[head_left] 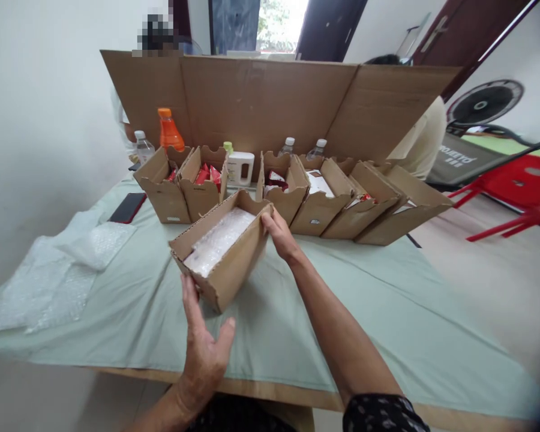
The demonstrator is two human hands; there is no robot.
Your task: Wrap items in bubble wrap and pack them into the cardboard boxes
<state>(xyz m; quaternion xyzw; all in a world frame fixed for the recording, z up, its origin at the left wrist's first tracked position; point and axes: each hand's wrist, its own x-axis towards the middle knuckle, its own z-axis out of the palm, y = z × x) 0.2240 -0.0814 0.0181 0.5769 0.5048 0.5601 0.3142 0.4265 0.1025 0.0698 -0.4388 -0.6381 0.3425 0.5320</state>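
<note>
A cardboard box (240,264) is tilted in front of me over the cloth. Inside it lies something wrapped in clear bubble wrap (220,240); what is under the wrap cannot be made out. My right hand (279,233) grips the box at its far right corner, fingers closed on the edge. At the near left end, my left hand (204,345) is open, its fingertips against the box and its thumb stretched away from it.
Behind stand several similar boxes with red packets (209,175) in some. A tall cardboard screen (270,102), an orange bottle (170,131) and a white jug (240,168) are farther back. Left lie a phone (127,207) and loose bubble wrap (49,276) on the green cloth (130,312).
</note>
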